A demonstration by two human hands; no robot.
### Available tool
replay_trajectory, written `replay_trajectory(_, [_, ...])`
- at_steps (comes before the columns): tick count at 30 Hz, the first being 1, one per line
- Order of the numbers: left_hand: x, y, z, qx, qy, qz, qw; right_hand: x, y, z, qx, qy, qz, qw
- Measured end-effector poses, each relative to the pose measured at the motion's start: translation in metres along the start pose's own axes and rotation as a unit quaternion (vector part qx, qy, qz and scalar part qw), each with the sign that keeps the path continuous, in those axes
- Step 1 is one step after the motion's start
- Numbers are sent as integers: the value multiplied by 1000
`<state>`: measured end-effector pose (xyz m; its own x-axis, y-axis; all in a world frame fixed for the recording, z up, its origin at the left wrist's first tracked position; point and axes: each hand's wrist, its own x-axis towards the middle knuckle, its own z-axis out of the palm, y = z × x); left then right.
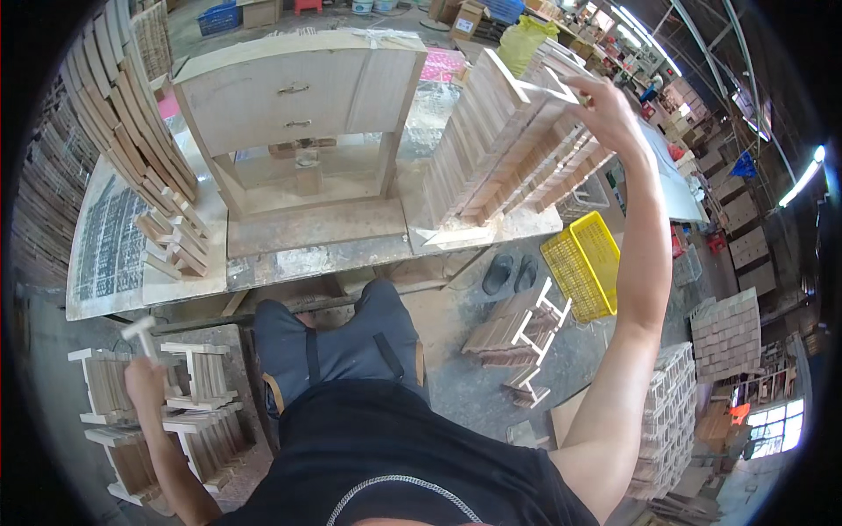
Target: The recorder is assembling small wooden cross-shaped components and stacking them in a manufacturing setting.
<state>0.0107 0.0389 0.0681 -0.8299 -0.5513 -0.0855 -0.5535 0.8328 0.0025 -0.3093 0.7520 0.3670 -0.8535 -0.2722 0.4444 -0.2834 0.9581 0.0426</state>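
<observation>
My left hand (pixel 145 383) is closed around a pale T-shaped wooden piece (pixel 139 330), held upright over several stacks of similar wooden pieces (pixel 110 386) at my left. Far out to the right, my right hand (pixel 605 110) reaches the top of a tall stack of wooden pieces (pixel 478 131) on the workbench (pixel 316 237). Its bent fingers and thumb grip the end of a pale top piece (pixel 548 83). The fingers partly cover that end.
A wooden cabinet frame (pixel 298 96) with two handles stands on the bench ahead. Tall stacked wood strips (pixel 123 105) lean at its left. A yellow plastic crate (pixel 583 266), dark slippers (pixel 498 274) and more wooden pieces (pixel 517 329) lie on the floor at right.
</observation>
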Motion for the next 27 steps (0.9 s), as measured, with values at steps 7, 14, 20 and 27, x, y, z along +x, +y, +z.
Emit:
replay_trajectory(7, [-46, 32, -32, -667, 225, 52, 708, 33, 27, 10, 28, -89, -33, 995])
replay_trajectory(14, [-70, 116, -78, -704, 287, 145, 633, -28, -42, -20, 41, 195, -55, 978])
replay_trajectory(20, [-75, 161, -70, -458, 422, 341, 704, -100, -211, 56, 241, -141, -53, 959])
replay_trajectory(27, [-93, 253, -65, -476, 65, 450, 753, -191, -256, 209, 469, -118, -15, 875])
